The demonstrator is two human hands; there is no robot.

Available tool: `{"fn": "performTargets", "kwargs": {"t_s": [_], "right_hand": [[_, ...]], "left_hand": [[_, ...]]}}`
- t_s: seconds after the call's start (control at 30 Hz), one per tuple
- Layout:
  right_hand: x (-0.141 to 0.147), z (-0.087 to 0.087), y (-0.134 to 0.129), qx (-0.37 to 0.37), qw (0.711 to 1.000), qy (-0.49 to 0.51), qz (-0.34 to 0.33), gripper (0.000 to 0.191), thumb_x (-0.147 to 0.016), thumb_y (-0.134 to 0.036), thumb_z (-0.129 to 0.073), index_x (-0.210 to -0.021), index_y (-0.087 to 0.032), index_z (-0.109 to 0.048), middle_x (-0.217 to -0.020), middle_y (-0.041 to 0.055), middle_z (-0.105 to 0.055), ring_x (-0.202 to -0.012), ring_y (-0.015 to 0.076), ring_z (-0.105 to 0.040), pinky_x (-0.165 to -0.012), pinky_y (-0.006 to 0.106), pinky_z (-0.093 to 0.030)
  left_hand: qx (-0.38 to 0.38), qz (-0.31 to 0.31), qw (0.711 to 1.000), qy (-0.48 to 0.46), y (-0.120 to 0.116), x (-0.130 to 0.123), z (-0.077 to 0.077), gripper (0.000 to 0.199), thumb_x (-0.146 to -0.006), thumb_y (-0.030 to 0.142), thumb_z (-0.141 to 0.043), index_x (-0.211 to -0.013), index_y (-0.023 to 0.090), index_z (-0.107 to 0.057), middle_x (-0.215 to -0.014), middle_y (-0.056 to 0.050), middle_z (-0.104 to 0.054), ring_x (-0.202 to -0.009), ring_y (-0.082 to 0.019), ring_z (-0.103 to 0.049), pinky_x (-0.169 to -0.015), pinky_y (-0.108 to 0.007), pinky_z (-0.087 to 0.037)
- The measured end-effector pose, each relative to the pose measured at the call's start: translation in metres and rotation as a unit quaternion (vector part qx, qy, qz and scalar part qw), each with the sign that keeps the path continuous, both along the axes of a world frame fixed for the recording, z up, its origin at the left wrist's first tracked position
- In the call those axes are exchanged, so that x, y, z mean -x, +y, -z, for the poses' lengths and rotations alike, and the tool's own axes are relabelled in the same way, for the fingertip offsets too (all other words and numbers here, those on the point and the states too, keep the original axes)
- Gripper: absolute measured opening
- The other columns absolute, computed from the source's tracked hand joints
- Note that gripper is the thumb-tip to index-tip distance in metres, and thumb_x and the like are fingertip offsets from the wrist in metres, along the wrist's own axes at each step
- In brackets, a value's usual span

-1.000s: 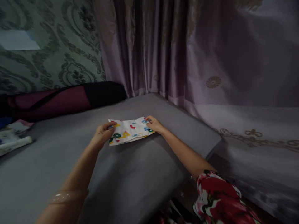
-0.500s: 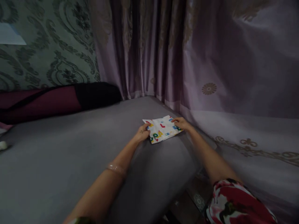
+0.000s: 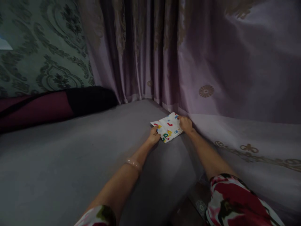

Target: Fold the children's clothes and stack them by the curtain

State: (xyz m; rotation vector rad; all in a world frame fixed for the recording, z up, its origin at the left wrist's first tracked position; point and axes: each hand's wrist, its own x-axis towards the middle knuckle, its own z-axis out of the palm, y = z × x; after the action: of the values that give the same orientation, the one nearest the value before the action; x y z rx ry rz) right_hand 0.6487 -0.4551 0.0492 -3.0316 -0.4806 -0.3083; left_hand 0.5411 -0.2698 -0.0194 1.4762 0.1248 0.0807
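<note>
A folded white cloth (image 3: 172, 125) printed with colourful letters lies at the far right corner of a grey mattress (image 3: 105, 141). At its left edge my left hand (image 3: 155, 135) grips it, thumb and fingers closed on the border. My right hand (image 3: 186, 124) holds the opposite edge, its fingers bent over the cloth. The cloth is tilted, its right end farther from me than its left. Both hands rest close to the mattress surface; the undersides of the fingers are hidden.
Purple curtains (image 3: 164, 62) hang behind and to the right of the mattress. A long maroon and black bag-like bundle (image 3: 91, 100) lies along the back left edge, against green patterned wallpaper (image 3: 58, 62). Below the mattress's right side shows a dark patterned floor (image 3: 199, 204).
Both hands have shifted the cloth toward the curtain, and it has turned slightly, its right end now higher. The right hand covers more of its edge. The view has swung a little right.
</note>
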Motion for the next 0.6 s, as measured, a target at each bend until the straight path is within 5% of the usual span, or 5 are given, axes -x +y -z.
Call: {"fn": "performTargets", "kwargs": {"t_s": [0.3,0.6], "right_hand": [[0.006,0.015,0.003,0.072,0.997,0.009,0.001,0.044,-0.086,-0.005,-0.047,-0.126,-0.019,-0.058,-0.122,0.0144,-0.061,-0.113,0.0253,-0.057,-0.093,0.036,-0.042],[0.009,0.012,0.004,0.050,0.996,0.067,0.005,0.040,-0.088,-0.008,-0.054,-0.125,-0.020,-0.064,-0.113,0.0242,-0.065,-0.104,0.0271,-0.065,-0.080,0.037,-0.046]], "left_hand": [[-0.037,-0.019,0.999,0.033,0.009,0.022,0.001,0.064,-0.069,0.000,-0.060,-0.131,0.012,-0.050,-0.098,-0.009,-0.067,-0.087,-0.015,-0.065,-0.082,-0.027,-0.051],[-0.123,-0.019,0.991,0.048,0.102,0.101,-0.003,0.047,-0.077,0.010,-0.058,-0.124,0.012,-0.055,-0.102,-0.012,-0.067,-0.092,-0.016,-0.064,-0.084,-0.028,-0.049]]}}
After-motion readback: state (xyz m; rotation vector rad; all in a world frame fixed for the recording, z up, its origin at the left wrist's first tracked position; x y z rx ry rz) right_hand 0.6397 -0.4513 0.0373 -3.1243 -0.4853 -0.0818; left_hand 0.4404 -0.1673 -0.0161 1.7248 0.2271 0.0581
